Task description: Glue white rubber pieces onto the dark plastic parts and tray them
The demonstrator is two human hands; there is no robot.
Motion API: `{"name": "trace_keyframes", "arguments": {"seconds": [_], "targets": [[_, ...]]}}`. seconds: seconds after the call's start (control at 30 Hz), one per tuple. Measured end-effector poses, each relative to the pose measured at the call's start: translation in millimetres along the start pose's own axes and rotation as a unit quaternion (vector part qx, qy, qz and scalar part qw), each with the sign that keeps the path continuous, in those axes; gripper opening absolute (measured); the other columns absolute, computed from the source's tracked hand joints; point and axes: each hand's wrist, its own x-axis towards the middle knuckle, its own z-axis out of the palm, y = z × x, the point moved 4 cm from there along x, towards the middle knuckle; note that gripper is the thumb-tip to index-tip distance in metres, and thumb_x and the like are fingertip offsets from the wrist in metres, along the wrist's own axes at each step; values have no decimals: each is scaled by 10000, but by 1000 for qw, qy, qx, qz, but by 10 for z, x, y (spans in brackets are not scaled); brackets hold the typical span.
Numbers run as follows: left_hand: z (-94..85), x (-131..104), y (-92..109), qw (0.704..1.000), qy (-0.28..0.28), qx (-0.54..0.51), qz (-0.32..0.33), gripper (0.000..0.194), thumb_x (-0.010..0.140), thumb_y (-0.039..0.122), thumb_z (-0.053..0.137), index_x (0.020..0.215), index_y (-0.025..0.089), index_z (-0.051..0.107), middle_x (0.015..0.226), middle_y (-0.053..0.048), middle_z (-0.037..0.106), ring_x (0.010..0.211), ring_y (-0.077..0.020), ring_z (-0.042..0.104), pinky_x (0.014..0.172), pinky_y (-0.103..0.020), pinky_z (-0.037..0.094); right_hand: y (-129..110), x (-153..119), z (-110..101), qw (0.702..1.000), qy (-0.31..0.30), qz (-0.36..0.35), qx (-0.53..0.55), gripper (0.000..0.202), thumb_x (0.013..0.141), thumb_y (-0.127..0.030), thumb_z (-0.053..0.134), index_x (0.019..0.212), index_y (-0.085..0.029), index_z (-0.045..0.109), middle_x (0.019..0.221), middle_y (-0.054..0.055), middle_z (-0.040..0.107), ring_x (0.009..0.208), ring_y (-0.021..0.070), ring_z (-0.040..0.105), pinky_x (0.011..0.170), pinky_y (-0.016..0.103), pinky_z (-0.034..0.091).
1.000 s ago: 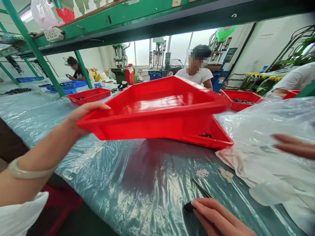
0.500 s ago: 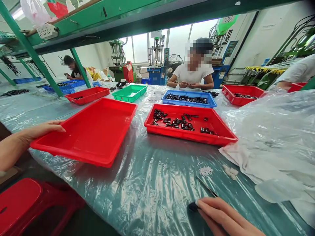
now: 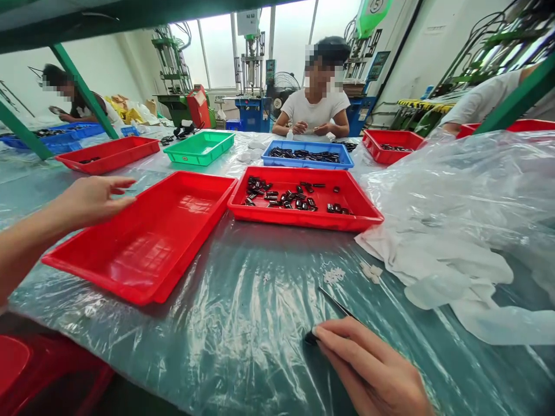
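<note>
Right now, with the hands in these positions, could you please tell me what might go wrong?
The black piece, pinched by the right hand, might slip.

The loose white bits near the pointed tool could scatter if brushed.

The left hand, open by the rim of the nearest red tray, might knock it against the red tray holding black parts.

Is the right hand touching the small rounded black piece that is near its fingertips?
Touching. The head view shows the right hand holding the small rounded black piece at its finger ends, with no gap visible between them.
</note>
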Motion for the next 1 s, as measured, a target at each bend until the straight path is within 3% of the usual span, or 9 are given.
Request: {"name": "trace_keyframes", "arguments": {"seconds": [0.07, 0.13, 0.2, 0.3, 0.4, 0.53, 1.0], "targets": [[140, -234, 425, 998, -14, 8, 58, 476, 738, 416, 599, 1143, 166, 604, 880, 29, 685, 823, -195, 609, 843, -339, 441, -6, 0, -5, 1000, 9, 0, 6, 266, 805, -36, 504, 1000, -180, 612, 874, 64, 648, 784, 122, 649, 681, 195, 552], [397, -583, 901, 972, -76, -107, 194, 411, 738, 409, 625, 1093, 203, 653, 882, -2, 692, 710, -155, 609, 722, -248, 471, -15, 1, -5, 1000, 8, 0, 7, 279, 803, -26, 505, 1017, -174, 604, 880, 71, 641, 789, 122, 640, 676, 199, 550], [726, -940, 1266, 928, -172, -184, 275, 309, 746, 319, 633, 1032, 216, 688, 837, -24, 689, 669, -145, 600, 635, -209, 463, -16, 0, 4, 1000, -2, 5, 6, 296, 804, -19, 506, 1040, -173, 595, 894, 80, 638, 795, 126, 634, 676, 211, 549], [1254, -1336, 1573, 861, -353, -213, 298, 322, 720, 212, 621, 1033, 170, 683, 765, -34, 657, 633, -139, 575, 559, -199, 423, -4, -6, 11, 1000, -4, 18, 9, 306, 802, -16, 508, 1040, -189, 593, 902, 73, 644, 799, 129, 637, 683, 223, 550], [1605, -1508, 1670, 819, -442, -272, 244, 296, 691, 186, 614, 976, 141, 683, 671, 0, 591, 572, -109, 529, 511, -180, 386, -1, -10, 4, 1000, 6, 14, 20, 319, 794, -14, 518, 1050, -190, 591, 896, 66, 648, 795, 127, 644, 683, 215, 553], [1801, -1603, 1708, 785, -459, -342, 236, 152, 727, 180, 585, 795, 114, 704, 681, -4, 566, 550, -77, 485, 499, -167, 352, -5, -12, -1, 999, -14, 11, 42, 380, 794, 3, 512, 1122, -182, 560, 920, 78, 639, 803, 127, 636, 685, 213, 554], [1874, -1603, 1715, 774, -449, -373, 245, 140, 755, 218, 655, 716, 112, 738, 662, -28, 595, 588, -94, 516, 532, -188, 341, -4, -6, -21, 998, -59, 9, 37, 450, 771, 17, 542, 1187, -151, 557, 952, 108, 643, 859, 151, 628, 716, 229, 555]]}}
